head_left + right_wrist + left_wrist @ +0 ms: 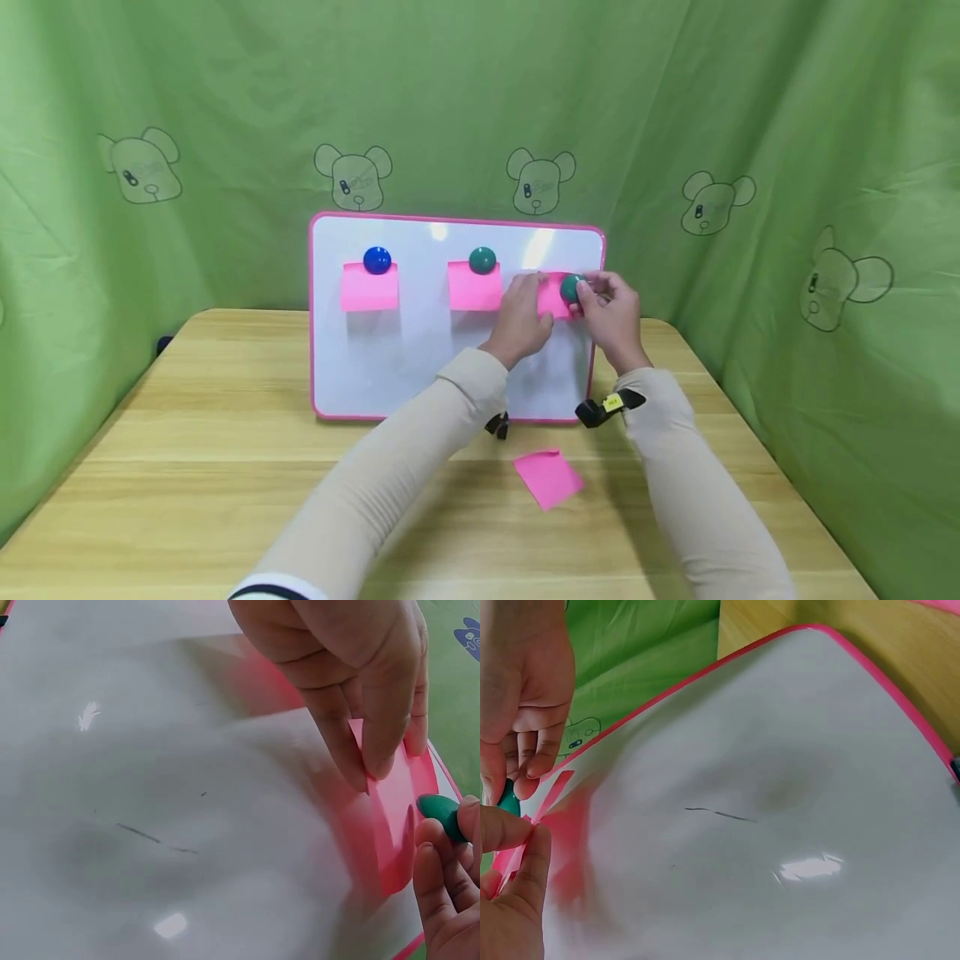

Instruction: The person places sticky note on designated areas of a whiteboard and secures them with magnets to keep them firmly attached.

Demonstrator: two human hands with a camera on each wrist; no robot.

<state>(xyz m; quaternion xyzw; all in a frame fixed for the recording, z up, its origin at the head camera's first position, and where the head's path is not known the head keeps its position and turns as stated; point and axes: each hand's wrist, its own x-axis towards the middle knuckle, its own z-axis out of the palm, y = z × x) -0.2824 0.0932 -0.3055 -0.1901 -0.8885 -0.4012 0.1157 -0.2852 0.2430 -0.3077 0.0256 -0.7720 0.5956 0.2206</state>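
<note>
My left hand (520,321) pinches a pink sticky note (553,302) by its left side, against the right part of a whiteboard (420,358). My right hand (617,323) holds a round green magnet (572,288) between thumb and fingers, at the upper right of that note. In the right wrist view, the note (391,825) bows out from the board, and the magnet (441,813) is right beside its edge. The left wrist view shows the note edge-on, with the magnet (508,801) partly hidden by fingers.
A blue magnet (377,260) sits at the top of one pink note (369,292), another green magnet (482,260) on a second note (474,292). One loose pink note (548,480) lies on the wooden table (187,467) before the board. Green curtain (450,100) surrounds the table.
</note>
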